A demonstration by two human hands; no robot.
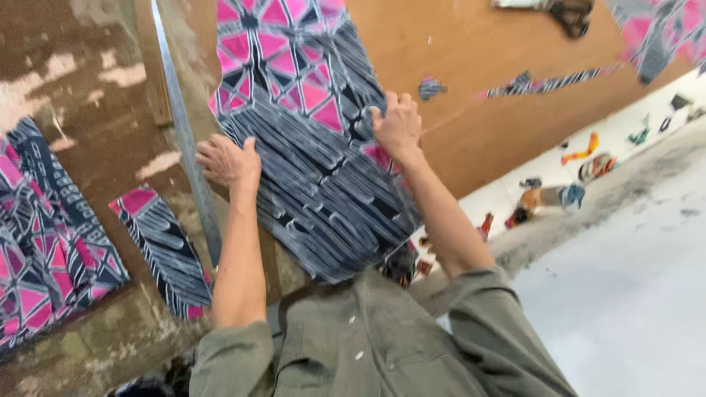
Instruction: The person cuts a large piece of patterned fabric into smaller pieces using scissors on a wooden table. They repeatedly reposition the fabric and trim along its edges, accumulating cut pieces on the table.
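Count: 2 hands, left hand [229, 162] and right hand [397, 125]. 1 large pink-and-navy patterned fabric piece [309, 140]. 1 long metal ruler [187, 147]. 1 small cut fabric strip [163, 246]. 1 fabric stack [44, 242] at left. Floor scraps [548, 198]: several, too blurred to count.

Tailoring workshop: cutting table [478, 66], printed fabric [309, 140], floor scraps [548, 198].
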